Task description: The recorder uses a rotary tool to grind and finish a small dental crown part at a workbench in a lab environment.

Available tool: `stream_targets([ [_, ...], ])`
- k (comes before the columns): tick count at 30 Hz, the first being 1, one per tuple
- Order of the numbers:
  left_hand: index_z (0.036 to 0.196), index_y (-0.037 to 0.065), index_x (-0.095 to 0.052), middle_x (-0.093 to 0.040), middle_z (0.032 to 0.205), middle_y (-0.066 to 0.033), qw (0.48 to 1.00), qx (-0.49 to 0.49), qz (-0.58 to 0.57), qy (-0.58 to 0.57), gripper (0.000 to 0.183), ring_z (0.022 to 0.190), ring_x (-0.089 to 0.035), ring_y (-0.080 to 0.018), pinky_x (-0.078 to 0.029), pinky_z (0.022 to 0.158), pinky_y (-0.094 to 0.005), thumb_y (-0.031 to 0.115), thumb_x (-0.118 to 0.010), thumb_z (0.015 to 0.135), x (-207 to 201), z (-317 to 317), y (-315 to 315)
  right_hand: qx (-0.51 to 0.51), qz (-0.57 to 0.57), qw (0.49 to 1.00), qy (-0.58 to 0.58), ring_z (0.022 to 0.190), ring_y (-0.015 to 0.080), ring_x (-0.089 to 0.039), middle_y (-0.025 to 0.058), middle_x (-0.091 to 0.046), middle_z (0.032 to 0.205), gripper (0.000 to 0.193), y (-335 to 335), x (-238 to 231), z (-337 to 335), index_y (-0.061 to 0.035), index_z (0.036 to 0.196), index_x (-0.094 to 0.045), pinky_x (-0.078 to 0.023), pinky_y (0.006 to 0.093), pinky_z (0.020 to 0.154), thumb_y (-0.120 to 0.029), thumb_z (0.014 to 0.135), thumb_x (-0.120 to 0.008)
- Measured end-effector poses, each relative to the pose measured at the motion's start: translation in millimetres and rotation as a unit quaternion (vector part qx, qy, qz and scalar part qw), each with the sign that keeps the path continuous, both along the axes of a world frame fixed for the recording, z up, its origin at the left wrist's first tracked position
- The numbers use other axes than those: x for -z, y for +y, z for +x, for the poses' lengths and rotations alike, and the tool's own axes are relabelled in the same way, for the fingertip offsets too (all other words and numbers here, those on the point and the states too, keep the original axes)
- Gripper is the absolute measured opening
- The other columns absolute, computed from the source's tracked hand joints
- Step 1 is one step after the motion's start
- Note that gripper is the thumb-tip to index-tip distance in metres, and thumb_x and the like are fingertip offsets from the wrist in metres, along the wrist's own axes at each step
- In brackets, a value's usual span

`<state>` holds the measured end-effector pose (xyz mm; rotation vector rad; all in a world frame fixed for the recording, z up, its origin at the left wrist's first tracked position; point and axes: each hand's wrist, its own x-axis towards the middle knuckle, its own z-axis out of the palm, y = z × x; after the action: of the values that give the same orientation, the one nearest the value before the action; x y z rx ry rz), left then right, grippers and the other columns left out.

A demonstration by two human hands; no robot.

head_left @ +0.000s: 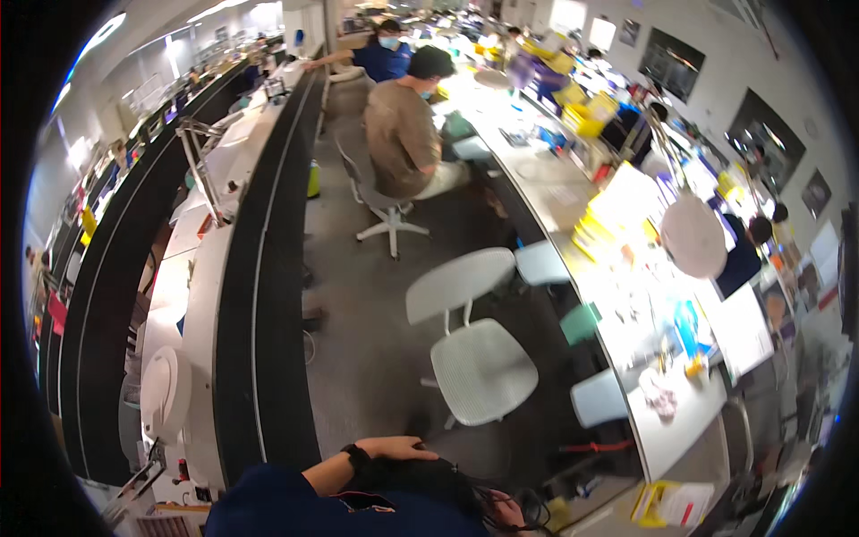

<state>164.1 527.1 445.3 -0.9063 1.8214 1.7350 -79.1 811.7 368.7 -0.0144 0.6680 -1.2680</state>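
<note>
My left hand (398,447), with a black band on its wrist, lies flat over a dark, soft-looking surface (425,479) at the bottom of the view. Its fingers stretch to the right and show nothing gripped. My right hand (508,510) is only partly visible at the lower edge, beside thin black cables (537,515). Its fingers are mostly hidden, so I cannot tell what it holds.
Ahead is a pale chair (483,371); beyond it a person (398,134) in brown sits at the long lit bench (689,430). A black-sided counter (277,268) runs along the left. A yellow bin (658,503) stands lower right. Another person (385,58) is farther back.
</note>
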Motion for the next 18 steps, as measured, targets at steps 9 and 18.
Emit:
stream_targets([
  [9, 0.131, -0.009, -0.045, -0.051, 0.131, -0.0269, 0.985, -0.162, -0.048, -0.010, 0.098, 0.125, -0.047, -0.0342, -0.036, 0.104, -0.0365, 0.070, -0.061, 0.076, -7, 78, -113, -0.268, 0.031, 0.835, 0.480, 0.089, 0.0091, -0.060, 0.0015, -0.067, 0.099, 0.021, -200, 6, -18, -0.0012, 0.109, -0.067, -0.045, 0.0207, 0.078, -0.012, 0.091, -0.063],
  [18, 0.123, -0.007, -0.052, -0.064, 0.111, -0.0253, 0.898, -0.333, -0.275, -0.086, 0.073, 0.106, -0.062, -0.0364, -0.049, 0.090, -0.0397, 0.051, -0.068, 0.081, -95, 170, -115, -0.300, 0.028, 0.702, 0.646, 0.060, 0.0128, -0.060, 0.0062, -0.066, 0.068, 0.024, -389, -118, -85, 0.0007, 0.082, -0.068, -0.048, 0.0278, 0.057, -0.021, 0.089, -0.060],
])
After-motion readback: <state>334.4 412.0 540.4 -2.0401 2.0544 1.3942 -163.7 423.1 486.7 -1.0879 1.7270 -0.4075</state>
